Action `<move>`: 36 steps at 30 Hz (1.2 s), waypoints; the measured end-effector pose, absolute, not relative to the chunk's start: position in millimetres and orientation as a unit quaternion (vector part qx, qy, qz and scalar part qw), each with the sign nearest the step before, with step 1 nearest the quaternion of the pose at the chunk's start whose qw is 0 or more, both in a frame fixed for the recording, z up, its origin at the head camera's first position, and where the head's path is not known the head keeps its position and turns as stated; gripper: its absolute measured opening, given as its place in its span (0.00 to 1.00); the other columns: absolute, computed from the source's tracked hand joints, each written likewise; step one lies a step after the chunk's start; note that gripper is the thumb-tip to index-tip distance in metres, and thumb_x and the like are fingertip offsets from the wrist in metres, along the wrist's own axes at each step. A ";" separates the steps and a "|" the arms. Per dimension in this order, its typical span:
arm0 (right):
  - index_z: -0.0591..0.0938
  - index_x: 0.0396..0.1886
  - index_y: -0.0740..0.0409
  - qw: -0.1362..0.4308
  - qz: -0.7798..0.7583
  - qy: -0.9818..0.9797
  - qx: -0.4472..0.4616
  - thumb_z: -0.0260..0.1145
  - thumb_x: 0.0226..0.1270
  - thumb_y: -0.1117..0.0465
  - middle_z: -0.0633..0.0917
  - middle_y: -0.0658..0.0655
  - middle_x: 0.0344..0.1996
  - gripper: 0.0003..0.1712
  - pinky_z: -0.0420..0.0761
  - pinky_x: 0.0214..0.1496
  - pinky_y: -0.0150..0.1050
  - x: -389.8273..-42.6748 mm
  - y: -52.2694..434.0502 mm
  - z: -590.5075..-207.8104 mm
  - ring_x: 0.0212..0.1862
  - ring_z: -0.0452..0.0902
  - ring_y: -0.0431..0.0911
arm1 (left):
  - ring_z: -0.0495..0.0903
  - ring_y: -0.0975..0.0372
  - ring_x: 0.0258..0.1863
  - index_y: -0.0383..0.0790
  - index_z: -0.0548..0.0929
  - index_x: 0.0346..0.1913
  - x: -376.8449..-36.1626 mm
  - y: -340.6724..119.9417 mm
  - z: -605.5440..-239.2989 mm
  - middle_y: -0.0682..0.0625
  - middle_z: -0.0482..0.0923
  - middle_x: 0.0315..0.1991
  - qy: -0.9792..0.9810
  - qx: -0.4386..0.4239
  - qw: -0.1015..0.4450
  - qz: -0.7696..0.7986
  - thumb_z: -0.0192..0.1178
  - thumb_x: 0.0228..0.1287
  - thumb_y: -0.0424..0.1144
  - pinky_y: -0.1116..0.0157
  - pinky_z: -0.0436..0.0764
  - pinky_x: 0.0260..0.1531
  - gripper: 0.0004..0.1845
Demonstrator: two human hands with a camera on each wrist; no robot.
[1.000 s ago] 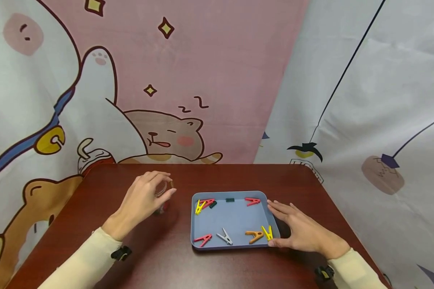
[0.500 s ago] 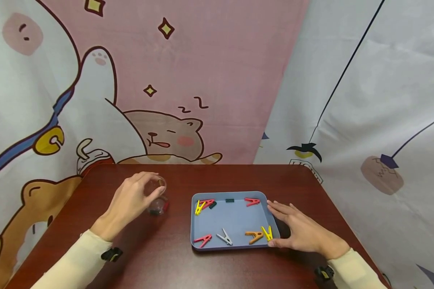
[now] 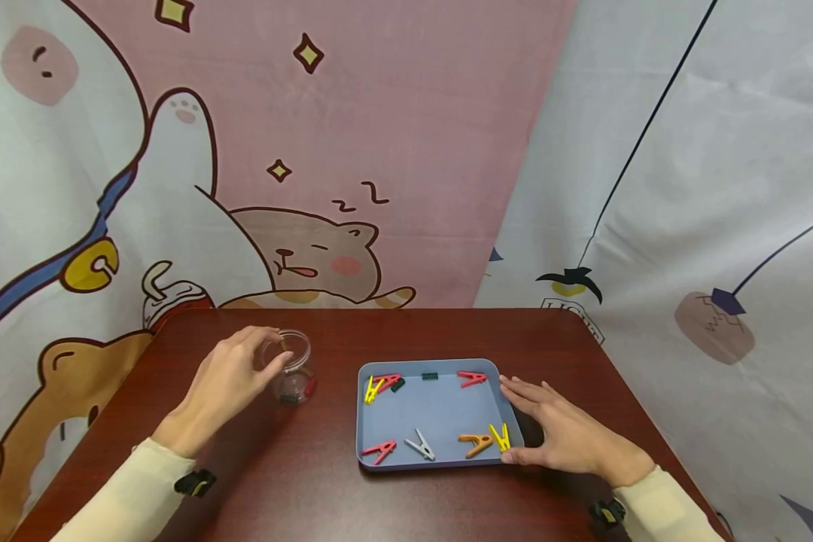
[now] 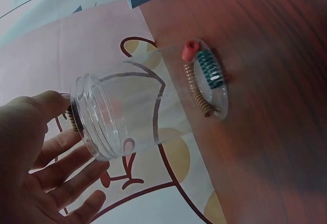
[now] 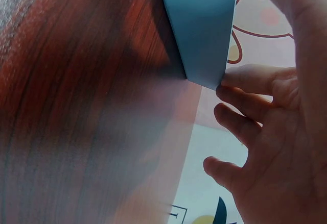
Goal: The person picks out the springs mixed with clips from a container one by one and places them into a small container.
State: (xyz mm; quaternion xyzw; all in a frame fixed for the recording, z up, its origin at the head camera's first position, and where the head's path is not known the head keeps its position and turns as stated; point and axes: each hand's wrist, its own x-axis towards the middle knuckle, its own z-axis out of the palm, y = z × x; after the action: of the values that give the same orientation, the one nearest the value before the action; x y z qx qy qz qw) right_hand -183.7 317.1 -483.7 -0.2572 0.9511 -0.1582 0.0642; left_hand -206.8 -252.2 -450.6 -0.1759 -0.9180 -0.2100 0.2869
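- My left hand (image 3: 226, 380) sits at the jar (image 3: 291, 366), left of the tray (image 3: 369, 440); a second ago it was raised closer to the tray with its fingers over the jar's mouth, and it has since drawn back toward the table's left side.
- The jar is clear and stands upright on the table (image 3: 325, 497), well left of the tray, not touching it.
- Thumb and fingertips pinch a small brown spring (image 3: 283, 344) right at the jar's rim; in the left wrist view the spring (image 4: 73, 119) shows only as a dark coil behind the rim, so I can't be sure it has cleared the lip.
- The left fingers (image 4: 61, 175) are loosely curled beside the jar's mouth, apart from the glass (image 4: 127, 112).
- In the jar's bottom lie a green spring (image 4: 209, 70), a tan spring (image 4: 196, 94) and a red piece (image 4: 190, 50).
- My right hand (image 3: 569, 436) has not moved: it lies flat on the table against the tray's right edge, fingers spread and straight, holding nothing.
- In the right wrist view its fingertips (image 5: 240, 78) touch the tray's corner (image 5: 202, 30).
- In the tray: yellow and red pegs at the far left corner, a red peg at the far right, and red, white, orange and yellow pegs along the near edge, all unchanged.
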 end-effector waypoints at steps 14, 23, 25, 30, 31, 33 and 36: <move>0.72 0.91 0.58 0.064 -0.160 0.952 -0.252 0.85 0.61 0.22 0.71 0.60 0.92 0.70 0.57 0.90 0.81 -183.0 314.5 -483.3 0.91 0.68 0.64 | 0.96 0.46 0.48 0.35 0.93 0.55 -204.4 -261.8 -452.5 0.42 0.96 0.50 -0.920 -0.168 0.276 -0.221 0.85 0.68 0.37 0.41 0.94 0.47 0.18; 0.72 0.91 0.58 0.062 -0.160 0.952 -0.255 0.83 0.61 0.21 0.71 0.59 0.92 0.71 0.58 0.90 0.81 -182.0 314.4 -480.9 0.91 0.69 0.64 | 0.95 0.47 0.45 0.34 0.93 0.53 -205.0 -260.6 -450.2 0.42 0.95 0.48 -0.921 -0.172 0.273 -0.218 0.86 0.68 0.37 0.43 0.94 0.44 0.17; 0.72 0.91 0.59 0.059 -0.157 0.951 -0.259 0.83 0.61 0.20 0.71 0.60 0.92 0.71 0.58 0.89 0.82 -182.4 314.3 -480.6 0.90 0.69 0.65 | 0.95 0.47 0.44 0.34 0.93 0.53 -205.0 -260.5 -449.4 0.41 0.95 0.48 -0.922 -0.172 0.270 -0.217 0.86 0.68 0.37 0.43 0.94 0.44 0.17; 0.72 0.92 0.57 0.066 -0.159 0.953 -0.250 0.83 0.61 0.20 0.70 0.58 0.93 0.71 0.57 0.91 0.80 -183.8 314.2 -482.1 0.92 0.68 0.63 | 0.95 0.46 0.44 0.34 0.93 0.53 -205.0 -260.6 -447.9 0.41 0.95 0.48 -0.925 -0.168 0.262 -0.217 0.85 0.68 0.37 0.43 0.93 0.44 0.17; 0.72 0.91 0.57 0.065 -0.158 0.953 -0.251 0.83 0.61 0.20 0.71 0.59 0.92 0.71 0.58 0.90 0.80 -184.0 314.3 -482.5 0.91 0.68 0.63 | 0.95 0.46 0.44 0.34 0.93 0.54 -205.0 -260.6 -447.7 0.41 0.95 0.48 -0.926 -0.167 0.260 -0.218 0.85 0.68 0.37 0.43 0.94 0.44 0.17; 0.72 0.91 0.57 0.067 -0.159 0.953 -0.249 0.84 0.61 0.21 0.71 0.59 0.92 0.71 0.57 0.91 0.80 -184.3 314.5 -483.7 0.91 0.68 0.63 | 0.95 0.47 0.44 0.33 0.93 0.54 -205.0 -260.6 -447.4 0.41 0.95 0.49 -0.927 -0.165 0.256 -0.220 0.85 0.69 0.37 0.43 0.93 0.44 0.17; 0.72 0.91 0.58 0.066 -0.157 0.953 -0.250 0.85 0.61 0.22 0.71 0.59 0.92 0.70 0.58 0.90 0.80 -184.3 315.1 -484.9 0.91 0.69 0.63 | 0.95 0.47 0.44 0.34 0.92 0.56 -205.0 -260.6 -447.2 0.41 0.95 0.49 -0.928 -0.162 0.253 -0.221 0.84 0.70 0.38 0.43 0.94 0.45 0.18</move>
State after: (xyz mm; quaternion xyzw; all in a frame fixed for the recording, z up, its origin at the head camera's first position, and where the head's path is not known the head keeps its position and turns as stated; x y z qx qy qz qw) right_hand -184.3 315.1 -484.9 -0.2497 0.9532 -0.1568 0.0663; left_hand -205.0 -260.6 -447.2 -0.1622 -0.9277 -0.2212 0.2534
